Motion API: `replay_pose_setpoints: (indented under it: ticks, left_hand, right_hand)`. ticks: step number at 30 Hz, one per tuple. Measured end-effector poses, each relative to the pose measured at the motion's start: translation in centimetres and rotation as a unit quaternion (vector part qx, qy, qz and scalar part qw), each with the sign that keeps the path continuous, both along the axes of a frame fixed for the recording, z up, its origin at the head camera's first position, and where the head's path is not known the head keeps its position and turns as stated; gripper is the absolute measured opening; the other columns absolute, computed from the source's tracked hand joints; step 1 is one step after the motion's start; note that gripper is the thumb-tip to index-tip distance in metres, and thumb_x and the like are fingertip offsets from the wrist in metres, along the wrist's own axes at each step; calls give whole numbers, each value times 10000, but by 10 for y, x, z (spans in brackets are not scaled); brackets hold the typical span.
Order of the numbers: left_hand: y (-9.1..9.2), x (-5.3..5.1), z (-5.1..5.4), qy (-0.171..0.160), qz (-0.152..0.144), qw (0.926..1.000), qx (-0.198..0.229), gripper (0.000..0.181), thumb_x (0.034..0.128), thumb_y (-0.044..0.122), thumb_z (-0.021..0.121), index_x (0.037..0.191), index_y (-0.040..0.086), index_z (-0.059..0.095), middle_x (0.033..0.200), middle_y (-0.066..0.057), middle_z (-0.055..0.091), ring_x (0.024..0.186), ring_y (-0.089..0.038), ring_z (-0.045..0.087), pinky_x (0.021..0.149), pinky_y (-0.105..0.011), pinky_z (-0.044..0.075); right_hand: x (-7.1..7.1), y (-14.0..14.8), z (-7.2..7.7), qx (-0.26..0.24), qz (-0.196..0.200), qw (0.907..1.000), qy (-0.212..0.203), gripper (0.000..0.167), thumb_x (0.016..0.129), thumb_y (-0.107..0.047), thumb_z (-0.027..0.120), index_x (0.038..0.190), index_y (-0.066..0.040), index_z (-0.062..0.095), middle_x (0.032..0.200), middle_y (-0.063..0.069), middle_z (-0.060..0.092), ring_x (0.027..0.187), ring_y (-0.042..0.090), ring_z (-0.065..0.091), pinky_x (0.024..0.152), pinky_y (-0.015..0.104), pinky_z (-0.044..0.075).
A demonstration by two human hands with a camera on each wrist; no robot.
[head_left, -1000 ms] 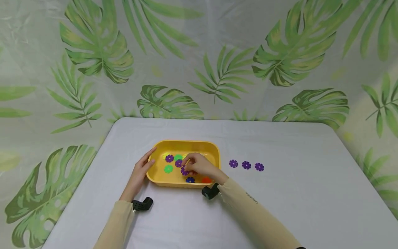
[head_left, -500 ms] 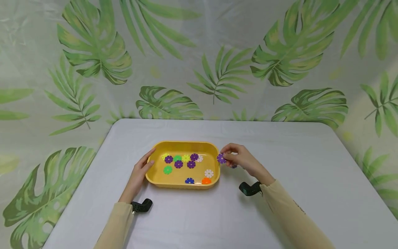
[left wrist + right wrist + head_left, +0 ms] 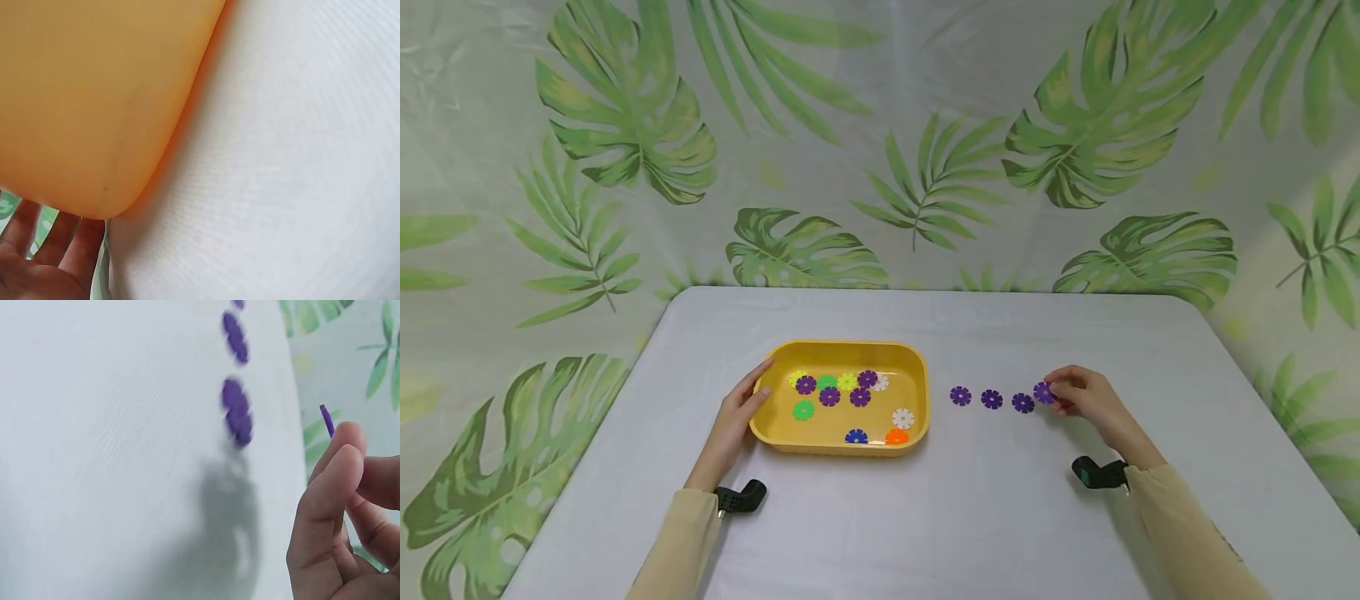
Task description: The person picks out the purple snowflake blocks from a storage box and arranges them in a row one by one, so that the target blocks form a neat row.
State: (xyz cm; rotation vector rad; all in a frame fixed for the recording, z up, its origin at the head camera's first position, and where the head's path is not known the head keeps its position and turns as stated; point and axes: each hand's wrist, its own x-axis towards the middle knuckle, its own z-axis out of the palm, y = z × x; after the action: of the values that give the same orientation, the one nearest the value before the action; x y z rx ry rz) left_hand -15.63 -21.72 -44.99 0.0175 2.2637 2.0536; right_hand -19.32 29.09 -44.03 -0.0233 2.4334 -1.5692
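In the head view, my right hand (image 3: 1088, 402) pinches a purple notched plastic disc (image 3: 1043, 392) between thumb and fingertips, just above the table's right side. The disc appears edge-on as a thin purple sliver in the right wrist view, mostly hidden by the fingers. To its left lies a row of purple discs (image 3: 992, 399) on the cloth. My left hand (image 3: 735, 421) holds the left end of a yellow tray (image 3: 850, 446), thumb over the rim and fingers along the outside. Inside the tray lie purple, green, yellow, white, blue and orange discs, such as a green disc (image 3: 803, 410).
A white cloth covers the table (image 3: 970, 517). Behind it hangs a leaf-patterned backdrop (image 3: 925, 167). The tray stands left of the row of discs, with a gap between them. A black wrist camera (image 3: 743, 497) sits on the left wrist, another on the right.
My right hand has taken a purple disc from the tray and carried it rightward past the tray rim to the right end of the row. The left hand has stayed at the tray.
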Motion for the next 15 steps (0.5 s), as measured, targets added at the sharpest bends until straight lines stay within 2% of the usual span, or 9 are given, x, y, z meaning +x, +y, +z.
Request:
replay_pose_setpoints:
  ticks: [4,9,12,15]
  left_hand:
    - [-4,-4,-11,29,19,9999,117,476,1031,122,419,1498,104,329,1563,-68,212,1424,-230,180,1136,-395,196]
    - [-8,-10,-25,84,75,9999,17,469,1033,179,434,1495,161,352,1556,-7,237,1417,-176,197,1133,-353,214]
    - [-8,-10,-28,130,85,9999,-24,471,1031,190,439,1494,163,355,1554,1,242,1416,-167,200,1134,-353,216]
    - [-8,-10,-28,131,97,9999,0,471,1030,184,439,1493,162,358,1554,0,244,1414,-166,205,1134,-355,217]
  right_hand:
    - [0,11,-10,263,-76,9996,-106,295,977,-42,476,1179,174,479,910,131,600,677,129,586,624,252,552]
    - [0,13,-16,757,-85,9971,-33,269,973,-39,462,1152,157,512,910,158,606,660,150,589,578,249,538]
    - [-1,9,-13,1011,-145,9947,150,270,978,-64,457,1153,127,534,956,181,584,676,155,574,582,245,534]
    - [-4,-5,-5,855,-169,9957,302,284,980,-83,460,1171,113,534,1026,225,551,690,165,569,606,247,539]
